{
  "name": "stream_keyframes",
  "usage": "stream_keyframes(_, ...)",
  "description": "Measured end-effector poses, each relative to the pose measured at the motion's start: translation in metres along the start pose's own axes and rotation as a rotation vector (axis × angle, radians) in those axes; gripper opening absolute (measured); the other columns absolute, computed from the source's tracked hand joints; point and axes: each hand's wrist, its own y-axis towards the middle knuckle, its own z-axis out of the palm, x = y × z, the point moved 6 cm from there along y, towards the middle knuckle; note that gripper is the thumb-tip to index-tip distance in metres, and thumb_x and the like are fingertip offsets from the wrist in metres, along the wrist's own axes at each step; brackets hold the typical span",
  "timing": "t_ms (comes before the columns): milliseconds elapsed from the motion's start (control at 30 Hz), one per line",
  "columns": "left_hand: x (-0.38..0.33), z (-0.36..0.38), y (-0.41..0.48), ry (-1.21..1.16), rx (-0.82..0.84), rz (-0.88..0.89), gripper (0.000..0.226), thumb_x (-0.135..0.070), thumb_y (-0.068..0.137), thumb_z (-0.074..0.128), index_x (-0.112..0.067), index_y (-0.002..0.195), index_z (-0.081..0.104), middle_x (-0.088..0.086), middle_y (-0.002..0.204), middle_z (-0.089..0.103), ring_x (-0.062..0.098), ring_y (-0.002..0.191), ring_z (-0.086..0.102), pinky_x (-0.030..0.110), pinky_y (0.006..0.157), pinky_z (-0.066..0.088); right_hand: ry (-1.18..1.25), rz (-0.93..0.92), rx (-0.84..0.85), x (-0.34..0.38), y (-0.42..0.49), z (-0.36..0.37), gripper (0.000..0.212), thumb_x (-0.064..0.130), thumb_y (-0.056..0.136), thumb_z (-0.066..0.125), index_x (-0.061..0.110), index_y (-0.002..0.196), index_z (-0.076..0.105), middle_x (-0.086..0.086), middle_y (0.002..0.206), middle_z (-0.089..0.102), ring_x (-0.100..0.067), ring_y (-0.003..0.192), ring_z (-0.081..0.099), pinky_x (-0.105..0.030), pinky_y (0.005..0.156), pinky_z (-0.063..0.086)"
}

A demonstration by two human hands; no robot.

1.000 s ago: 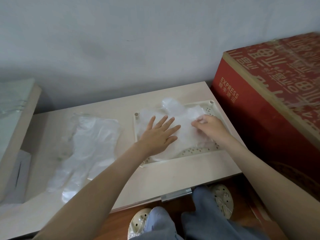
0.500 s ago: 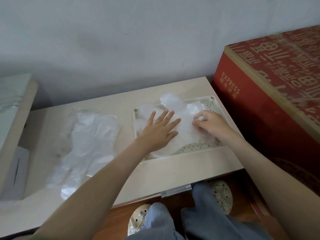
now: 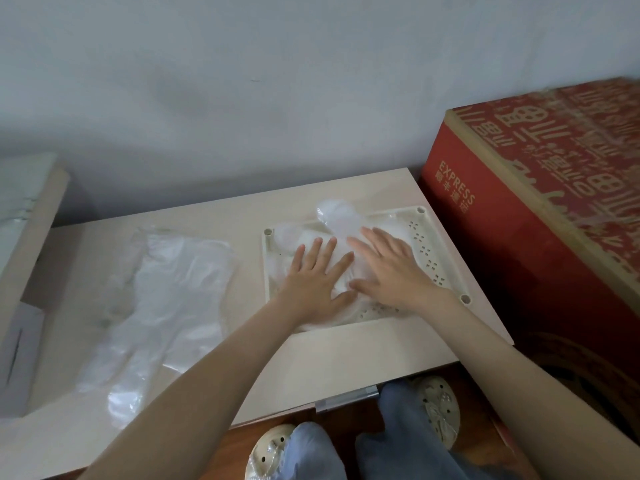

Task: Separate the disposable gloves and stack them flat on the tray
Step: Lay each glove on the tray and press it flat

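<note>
A pale table (image 3: pixel 311 368) stands against a grey wall (image 3: pixel 277 98), with a red carton (image 3: pixel 536 220) just beside its right edge. The perforated tray (image 3: pixel 446 258) lies on the table's right half, its right rim near that edge. The left hand (image 3: pixel 315 275) and right hand (image 3: pixel 391 268) press flat, fingers spread, on the stacked gloves (image 3: pixel 337 216) in the tray. Loose gloves (image 3: pixel 173 289) lie on the left half, apart from the tray.

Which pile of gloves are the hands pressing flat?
The gloves on the tray at the right: the left hand and right hand lie open on them. The other pile lies untouched on the tabletop to their left.
</note>
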Motion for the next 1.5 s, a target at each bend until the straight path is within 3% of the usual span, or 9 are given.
stream_keyframes(367,0.016,-0.011,-0.014,-0.014,-0.016,-0.030,0.068,-0.058,0.097,0.020,-0.024,0.153,0.001,0.006,0.161,-0.007,0.023,0.148,-0.009,0.042,0.118,-0.008,0.011,0.224,0.115,-0.036,-0.004,0.008,0.066,0.056,0.099,0.026,0.030,0.155,0.002,0.003,0.162,-0.008,-0.014,0.147,-0.016,-0.037,0.119,-0.010)
stream_keyframes(533,0.033,-0.065,-0.073,-0.033,-0.672,0.048,0.033,-0.025,0.092,0.038,-0.011,0.111,0.060,0.008,0.110,0.061,0.029,0.102,0.055,0.039,0.098,0.030,0.049,0.162,0.083,-0.004,-0.006,-0.024,0.076,0.041,0.089,0.058,0.027,0.152,0.016,0.001,0.158,0.018,-0.020,0.145,0.010,-0.039,0.114,0.010)
stream_keyframes(600,0.049,-0.068,-0.099,0.011,-0.760,-0.012,0.022,-0.012,0.080,0.045,-0.011,0.099,0.058,0.007,0.092,0.060,0.028,0.083,0.053,0.036,0.082,0.034,0.025,0.128,0.131,0.016,-0.006,-0.033,0.077,0.033,0.087,0.062,0.025,0.151,0.020,0.000,0.156,0.024,-0.023,0.143,0.017,-0.038,0.111,0.017)
stream_keyframes(767,0.124,-0.042,-0.152,-0.017,-0.366,-0.490,0.026,-0.024,0.081,0.066,-0.005,0.098,0.062,0.013,0.093,0.060,0.035,0.085,0.058,0.042,0.076,0.046,0.028,0.076,0.202,0.058,-0.010,-0.051,0.065,0.028,0.090,0.060,0.025,0.148,0.030,0.000,0.153,0.030,-0.021,0.142,0.019,-0.035,0.110,0.020)
stream_keyframes(867,0.146,-0.027,-0.183,0.044,-0.246,-0.516,0.041,-0.039,0.072,0.079,-0.007,0.093,0.066,0.011,0.089,0.063,0.032,0.082,0.062,0.041,0.071,0.050,0.034,0.057,0.239,0.084,-0.007,-0.053,0.064,0.031,0.090,0.060,0.029,0.147,0.031,0.001,0.152,0.031,-0.023,0.141,0.019,-0.037,0.110,0.022)
stream_keyframes(1033,0.158,-0.003,-0.198,-0.053,-0.149,-0.540,0.032,-0.034,0.094,0.048,-0.012,0.116,0.053,0.007,0.117,0.055,0.028,0.110,0.052,0.035,0.086,0.039,-0.001,0.001,0.276,0.121,-0.006,-0.051,0.060,0.033,0.091,0.058,0.029,0.146,0.033,0.002,0.152,0.033,-0.023,0.140,0.021,-0.037,0.111,0.026)
stream_keyframes(1267,0.161,-0.016,-0.199,-0.066,-0.272,-0.609,0.029,-0.024,0.103,0.034,-0.012,0.109,0.060,0.008,0.106,0.065,0.029,0.100,0.058,0.033,0.075,0.036,-0.013,-0.042,0.356,0.140,-0.008,-0.051,0.053,0.038,0.092,0.056,0.031,0.142,0.039,0.009,0.148,0.035,-0.017,0.139,0.027,-0.034,0.111,0.027)
stream_keyframes(1400,0.162,-0.041,-0.202,-0.036,-0.477,-0.555,0.016,-0.006,0.078,0.073,-0.010,0.065,0.064,0.006,0.053,0.060,0.027,0.047,0.057,0.024,0.045,0.034,0.138,-0.026,0.400,0.140,-0.008,-0.050,0.048,0.040,0.091,0.059,0.030,0.136,0.046,0.011,0.139,0.044,-0.008,0.129,0.040,-0.028,0.104,0.035)
stream_keyframes(1500,0.161,-0.062,-0.208,-0.034,-0.678,-0.486,0.025,-0.005,0.074,0.066,-0.012,0.054,0.053,0.001,0.041,0.045,0.024,0.032,0.043,0.020,0.042,0.026,0.286,0.025,0.377,0.145,-0.005,-0.050,0.035,0.045,0.091,0.058,0.026,0.121,0.059,0.011,0.121,0.057,-0.008,0.110,0.053,-0.024,0.090,0.041)
